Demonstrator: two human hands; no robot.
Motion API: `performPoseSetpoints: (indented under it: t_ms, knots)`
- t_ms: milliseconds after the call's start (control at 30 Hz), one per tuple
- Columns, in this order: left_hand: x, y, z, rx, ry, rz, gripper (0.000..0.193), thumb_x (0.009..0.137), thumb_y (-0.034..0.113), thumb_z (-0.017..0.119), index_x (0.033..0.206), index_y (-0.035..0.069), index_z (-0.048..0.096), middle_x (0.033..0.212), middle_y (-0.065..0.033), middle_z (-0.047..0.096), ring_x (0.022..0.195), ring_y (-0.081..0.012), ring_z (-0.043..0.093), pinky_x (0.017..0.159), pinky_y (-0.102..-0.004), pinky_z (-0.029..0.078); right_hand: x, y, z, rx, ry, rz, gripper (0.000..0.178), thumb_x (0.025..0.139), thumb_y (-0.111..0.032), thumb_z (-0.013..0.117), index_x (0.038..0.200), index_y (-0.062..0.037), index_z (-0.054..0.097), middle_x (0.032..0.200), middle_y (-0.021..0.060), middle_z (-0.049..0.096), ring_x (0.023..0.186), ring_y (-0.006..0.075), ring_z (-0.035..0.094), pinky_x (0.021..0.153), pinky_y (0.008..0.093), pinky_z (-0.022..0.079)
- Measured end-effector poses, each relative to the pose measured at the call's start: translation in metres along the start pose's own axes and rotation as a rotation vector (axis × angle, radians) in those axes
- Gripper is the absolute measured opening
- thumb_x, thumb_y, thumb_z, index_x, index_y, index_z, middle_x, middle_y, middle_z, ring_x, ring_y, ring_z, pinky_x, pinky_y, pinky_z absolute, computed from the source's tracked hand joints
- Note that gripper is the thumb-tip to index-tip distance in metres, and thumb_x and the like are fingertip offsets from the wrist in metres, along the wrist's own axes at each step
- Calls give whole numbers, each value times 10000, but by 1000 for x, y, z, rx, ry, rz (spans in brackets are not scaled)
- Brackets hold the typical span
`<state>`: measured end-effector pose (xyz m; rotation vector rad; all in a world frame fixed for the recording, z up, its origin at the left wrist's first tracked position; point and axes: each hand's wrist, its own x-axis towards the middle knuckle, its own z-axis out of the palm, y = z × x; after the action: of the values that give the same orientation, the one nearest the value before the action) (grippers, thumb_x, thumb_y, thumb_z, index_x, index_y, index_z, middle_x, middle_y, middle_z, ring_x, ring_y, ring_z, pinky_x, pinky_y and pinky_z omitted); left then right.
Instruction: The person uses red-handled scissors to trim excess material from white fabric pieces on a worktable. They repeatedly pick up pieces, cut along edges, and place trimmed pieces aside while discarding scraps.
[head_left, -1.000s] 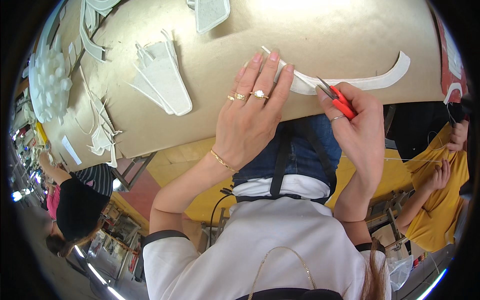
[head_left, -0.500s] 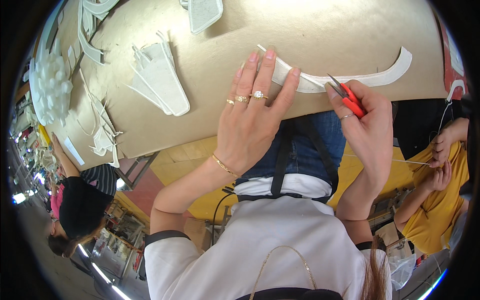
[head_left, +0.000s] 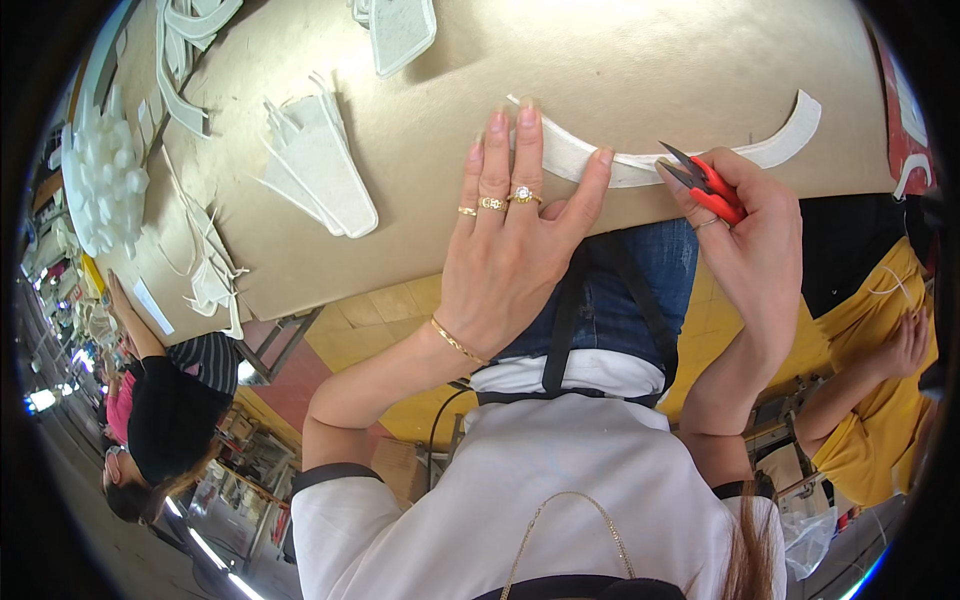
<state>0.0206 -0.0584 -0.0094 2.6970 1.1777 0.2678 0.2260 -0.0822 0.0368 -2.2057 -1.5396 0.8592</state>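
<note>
A curved white fabric strip point(head_left: 630, 172) with a pale edge lies on the tan tabletop near its front edge. My left hand point(head_left: 505, 245) rests flat over the strip's left part, fingers spread and holding nothing. My right hand point(head_left: 755, 235) grips red-handled thread snips point(head_left: 715, 195), whose dark blades stand apart and point left over the strip. Right thumb and blade tips are close to the strip's upper edge; whether they touch it I cannot tell. My left palm and fingers hide part of the strip's left end.
Stacked white fabric pieces point(head_left: 325, 175) lie left of my hands, with tangled white trimmings point(head_left: 208, 270) beyond. Another white stack point(head_left: 400, 35) sits at the far side. Translucent white pieces point(head_left: 105, 180) are heaped far left. Co-workers sit left and right, one in yellow point(head_left: 870, 400).
The snips' blades have spread wider, and my right hand has shifted slightly right. My left hand still lies on the strip. The co-worker on the right has moved their hands.
</note>
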Motion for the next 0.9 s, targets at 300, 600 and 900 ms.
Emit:
performPoseSetpoints:
  t_ms: [300,600,900]
  knots:
    - [2,5,-2,95,-53,-4,611,925,6,529,1444,326,485,1484,-313,346,1335,-484,410,1060,-524,413,8,3,-4,-19,-15,-59,187,833,-139,721,823,22,625,598,94,452,557,176,396,548,296,356]
    - [3,18,-12,179,-169,-10,614,924,56,545,1492,252,418,1542,-241,313,1390,-446,361,1121,-527,321,12,-3,-6,-11,-52,40,130,775,-140,696,820,-21,671,628,158,574,589,341,563,567,387,431]
    - [-6,6,-2,-280,-113,-7,672,860,228,692,1465,90,433,1535,-114,398,1430,-296,356,1156,-471,285,2,-11,-6,31,-117,-1,116,787,-121,691,842,-24,660,633,151,570,595,319,561,573,367,446]
